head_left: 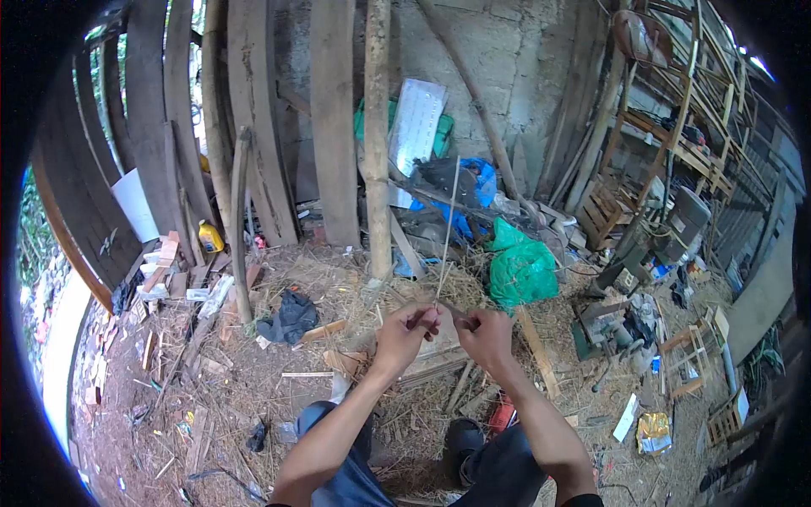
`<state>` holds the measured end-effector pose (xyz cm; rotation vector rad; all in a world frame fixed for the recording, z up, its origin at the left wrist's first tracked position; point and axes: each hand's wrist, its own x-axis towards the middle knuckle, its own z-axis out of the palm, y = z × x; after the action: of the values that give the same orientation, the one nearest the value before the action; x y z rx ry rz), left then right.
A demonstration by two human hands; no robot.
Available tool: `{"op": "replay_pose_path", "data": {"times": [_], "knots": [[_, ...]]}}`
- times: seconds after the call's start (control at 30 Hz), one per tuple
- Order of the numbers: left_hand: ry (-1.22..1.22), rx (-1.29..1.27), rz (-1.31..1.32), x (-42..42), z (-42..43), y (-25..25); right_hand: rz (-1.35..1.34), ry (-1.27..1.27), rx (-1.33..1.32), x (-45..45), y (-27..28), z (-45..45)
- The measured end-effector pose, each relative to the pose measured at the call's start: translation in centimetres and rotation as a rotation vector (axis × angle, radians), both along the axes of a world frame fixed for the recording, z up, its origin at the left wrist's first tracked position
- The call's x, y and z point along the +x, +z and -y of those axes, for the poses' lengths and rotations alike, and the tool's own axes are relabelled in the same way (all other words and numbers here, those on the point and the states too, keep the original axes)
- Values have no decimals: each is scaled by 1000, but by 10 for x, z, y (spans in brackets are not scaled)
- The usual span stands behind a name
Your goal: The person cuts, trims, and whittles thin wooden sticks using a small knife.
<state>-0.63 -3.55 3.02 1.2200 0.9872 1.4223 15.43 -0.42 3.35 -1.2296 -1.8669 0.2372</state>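
Observation:
A long thin pale stick (pixel 449 221) rises nearly upright in front of me, its lower end at the fingers of my left hand (pixel 407 332). Those fingers are closed round it. To the right, my right hand (pixel 484 334) has its fingers pinched on a small dark object (pixel 455 313), perhaps a blade, which points toward the stick. The two hands are close together but apart. Both are above the straw-littered ground, between my knees and the wooden post.
A wooden post (pixel 378 169) stands ahead, with a green plastic bag (pixel 521 275) at its right. Black plastic (pixel 290 318) and a yellow bottle (pixel 210 237) lie left. A red object (pixel 502 415) is beside my boot (pixel 464 446). Machinery and wooden shelving occupy the right side.

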Motion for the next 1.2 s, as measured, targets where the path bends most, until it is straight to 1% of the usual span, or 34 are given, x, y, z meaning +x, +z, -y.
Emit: {"op": "replay_pose_path", "data": {"times": [0.03, 0.07, 0.1, 0.13, 0.17, 0.2, 0.3, 0.37, 0.47, 0.57, 0.7, 0.77, 0.8, 0.83, 0.87, 0.93, 0.97, 1.0, 1.03, 1.07, 1.13, 1.17, 1.2], "knots": [[-18, -1, 6, 4, 6, 4, 99, -65, 94, 2, 6, 0], [-45, 3, -32, 8, 11, 6, 220, -86, 34, 5, 14, 3], [-66, 8, -70, 12, 14, 5, 228, -96, 31, 8, 13, 4], [-68, 17, -176, 14, 15, 1, 285, -65, 105, 9, 10, 2], [-68, 16, -171, 17, 17, 0, 340, -29, 179, 9, 6, -1], [-53, 34, -187, 21, 21, 4, 353, -134, 165, 8, 3, -4], [-24, 52, -217, 23, 23, 3, 327, -191, 182, 16, 2, -14], [-36, 62, -298, 24, 22, 9, 340, -200, 220, 20, -2, -19], [-6, 127, -313, 26, 22, 10, 338, -182, 196, 26, -7, -24], [-12, 91, -334, 26, 20, 11, 393, -241, 198, 29, -12, -29], [-11, 149, -349, 22, 17, 3, 432, -312, 98, 29, -4, -29], [30, 154, -456, 18, 22, 11, 438, -354, 70, 38, -3, -36], [26, 157, -458, 16, 23, 7, 447, -439, 61, 47, -6, -42], [6, 145, -512, 16, 26, 0, 457, -523, 53, 55, -6, -47], [-13, 131, -565, 16, 27, -3, 457, -526, 54, 64, -6, -50], [8, 156, -621, 16, 27, -3, 376, -580, 13, 72, -3, -50], [37, 179, -673, 16, 27, -3, 378, -574, 10, 69, -6, -47], [40, 172, -674, 18, 26, -2, 381, -438, 16, 59, -4, -35], [139, 248, -680, 22, 23, 1, 379, -305, 23, 49, -4, -26], [237, 324, -689, 25, 21, 3, 373, -301, 19, 37, -8, -20], [252, 358, -685, 30, 20, 3, 467, -166, 35, 14, -15, -13], [263, 394, -673, 30, 21, 3, 453, -164, 29, 14, -16, -15], [261, 390, -686, 31, 23, 3, 381, -217, 70, 17, -15, -22]]}}
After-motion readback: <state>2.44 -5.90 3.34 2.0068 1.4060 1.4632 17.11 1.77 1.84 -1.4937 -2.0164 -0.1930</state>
